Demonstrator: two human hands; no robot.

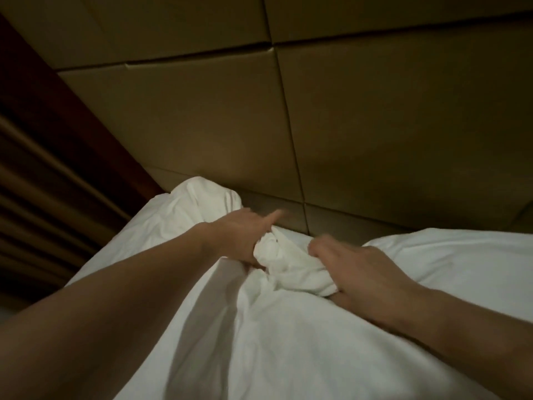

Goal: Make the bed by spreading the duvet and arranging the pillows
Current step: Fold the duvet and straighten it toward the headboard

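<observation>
Gripping a bunched fold of the white duvet (288,327) near the padded headboard (375,140), both hands were closed on fabric: the left hand (245,238) with its forefinger sticking out, the right hand (354,272) curled over the wad. Spreading seemed underway; next, probably, pulling that edge flat toward the pillow (207,197).

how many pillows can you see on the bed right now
2. One white pillow lies at the far left against the tan padded headboard; another white pillow lies at the right, cut off by the frame edge. The bunched white duvet may hide more.
</observation>
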